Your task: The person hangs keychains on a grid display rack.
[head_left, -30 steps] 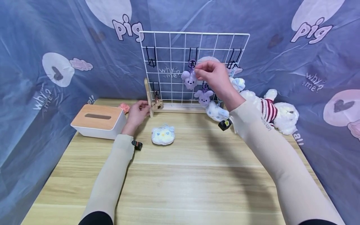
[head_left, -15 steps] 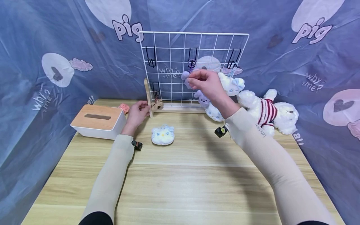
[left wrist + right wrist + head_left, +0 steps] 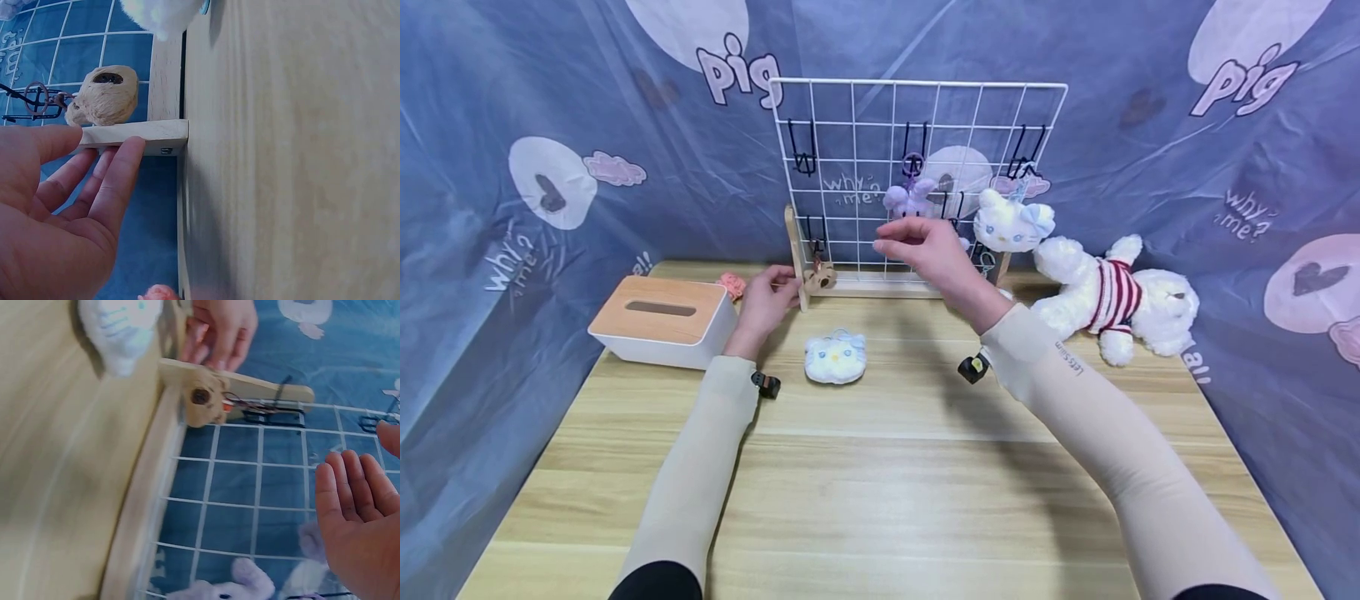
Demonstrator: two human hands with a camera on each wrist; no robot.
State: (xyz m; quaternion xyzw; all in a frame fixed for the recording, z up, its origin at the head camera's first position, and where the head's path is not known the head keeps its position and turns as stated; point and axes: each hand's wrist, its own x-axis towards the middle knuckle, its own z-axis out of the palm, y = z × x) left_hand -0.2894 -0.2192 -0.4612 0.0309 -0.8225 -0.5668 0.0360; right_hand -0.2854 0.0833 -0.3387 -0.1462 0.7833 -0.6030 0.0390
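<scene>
My left hand (image 3: 763, 304) pinches the wooden side post (image 3: 795, 258) of a white wire grid rack (image 3: 917, 82), thumb on one face and fingertips on the other in the left wrist view. Just beside it hangs a brown plush keychain (image 3: 112, 97) on a black hook. My right hand (image 3: 936, 250) is in front of the grid, fingers extended and holding nothing in the right wrist view. Behind it a purple plush keychain (image 3: 901, 200) hangs from the middle hook, partly hidden. A second purple one is mostly covered by the hand. A white cat plush keychain (image 3: 1003, 223) hangs at upper right.
Another white cat plush (image 3: 835, 360) lies on the wooden table (image 3: 865, 500). At left stands a tissue box (image 3: 658, 321) with a coral-coloured item (image 3: 732, 285) behind it. A white plush bear (image 3: 1116, 292) in a striped top lies at right. The upper-left hook (image 3: 803, 158) bears nothing.
My right hand has moved left and down, away from the upper purple plush, uncovering the white cat keychain at upper right. The left hand has stayed on the post.
</scene>
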